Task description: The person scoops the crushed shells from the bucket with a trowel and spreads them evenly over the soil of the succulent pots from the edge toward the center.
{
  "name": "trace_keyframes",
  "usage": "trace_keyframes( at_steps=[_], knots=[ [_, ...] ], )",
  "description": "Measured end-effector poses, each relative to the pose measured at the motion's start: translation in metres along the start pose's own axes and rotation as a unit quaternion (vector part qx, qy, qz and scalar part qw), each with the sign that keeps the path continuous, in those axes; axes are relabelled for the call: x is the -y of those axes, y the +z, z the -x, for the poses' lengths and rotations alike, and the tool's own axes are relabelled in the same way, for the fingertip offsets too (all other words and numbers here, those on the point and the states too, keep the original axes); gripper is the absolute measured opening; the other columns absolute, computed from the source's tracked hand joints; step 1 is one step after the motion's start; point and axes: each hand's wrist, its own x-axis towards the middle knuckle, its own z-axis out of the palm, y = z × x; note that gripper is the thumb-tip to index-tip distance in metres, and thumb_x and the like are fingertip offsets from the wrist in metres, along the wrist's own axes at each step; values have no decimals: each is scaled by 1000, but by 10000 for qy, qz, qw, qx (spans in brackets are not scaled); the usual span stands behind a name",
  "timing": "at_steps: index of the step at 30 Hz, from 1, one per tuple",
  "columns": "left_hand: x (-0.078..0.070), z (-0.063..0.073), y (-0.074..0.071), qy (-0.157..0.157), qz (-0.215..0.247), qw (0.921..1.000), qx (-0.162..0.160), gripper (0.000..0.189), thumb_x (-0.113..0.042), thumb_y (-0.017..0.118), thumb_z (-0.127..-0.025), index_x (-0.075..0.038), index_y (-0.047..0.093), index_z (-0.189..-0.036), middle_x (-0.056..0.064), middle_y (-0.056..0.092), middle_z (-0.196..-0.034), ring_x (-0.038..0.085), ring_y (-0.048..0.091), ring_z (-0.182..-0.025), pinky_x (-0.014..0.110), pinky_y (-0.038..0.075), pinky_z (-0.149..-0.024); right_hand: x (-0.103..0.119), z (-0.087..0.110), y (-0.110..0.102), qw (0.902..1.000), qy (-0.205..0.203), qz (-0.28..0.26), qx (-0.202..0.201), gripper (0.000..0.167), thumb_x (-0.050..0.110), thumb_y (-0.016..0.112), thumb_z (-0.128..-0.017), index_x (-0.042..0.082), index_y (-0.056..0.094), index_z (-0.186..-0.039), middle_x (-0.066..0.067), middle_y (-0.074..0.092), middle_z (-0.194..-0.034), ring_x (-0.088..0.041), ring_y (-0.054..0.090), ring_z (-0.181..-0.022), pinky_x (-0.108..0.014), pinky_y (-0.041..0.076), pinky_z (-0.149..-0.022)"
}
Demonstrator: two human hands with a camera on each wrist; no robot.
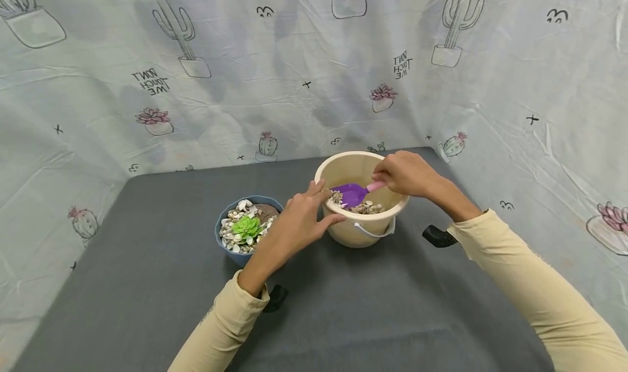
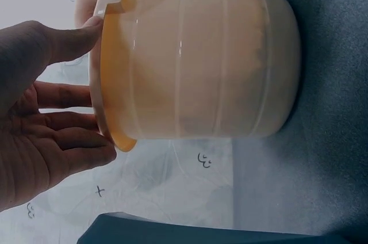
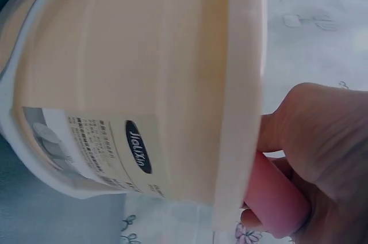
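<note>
A cream bucket (image 1: 360, 233) stands on the grey table, with small shells or pebbles (image 1: 369, 207) inside it. My right hand (image 1: 407, 173) grips the pink handle (image 3: 276, 198) of a small purple shovel (image 1: 354, 193), whose blade lies inside the bucket with some shells on it. At the bucket's left side, my left hand (image 1: 299, 219) rests on the rim (image 2: 99, 91), its fingers fairly straight and its thumb apart from them. Left of the bucket stands a blue pot (image 1: 240, 258) holding white shells, brown material and a green succulent (image 1: 247, 229), partly hidden by my left forearm.
The bucket's white handle (image 1: 375, 234) hangs down at its front. Behind the grey tabletop (image 1: 167, 285) and at its sides hangs a pale cloth (image 1: 235, 88) printed with cacti. A label (image 3: 103, 149) is on the bucket's wall.
</note>
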Motion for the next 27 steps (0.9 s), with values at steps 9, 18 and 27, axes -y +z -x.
trace_keyframes(
  at_steps=[9,18,27],
  knots=[
    [4,-2,0,26,155,9999,-18,59,-42,73,-97,-7,64,-144,22,45,-161,41,45,-148,56,52,-110,-7,7,-24,9974,532,-424,-226,16,14,70,-99,8,85,-100,-10,81,-91,-23,68,-75,-42,52,-66],
    [12,4,-3,106,257,9996,73,59,-41,71,-99,-9,61,-148,20,42,-164,38,42,-151,57,50,-113,-17,24,-32,9941,517,-797,-529,14,8,71,-97,4,84,-96,-11,81,-88,-17,61,-68,-29,44,-63],
    [25,10,-20,235,257,9994,-66,65,-38,72,-99,-9,53,-154,17,50,-160,34,54,-146,52,49,-116,-7,36,-48,9914,580,-972,-653,17,2,68,-97,1,83,-104,-16,81,-95,-15,55,-63,-23,36,-55]
  ],
)
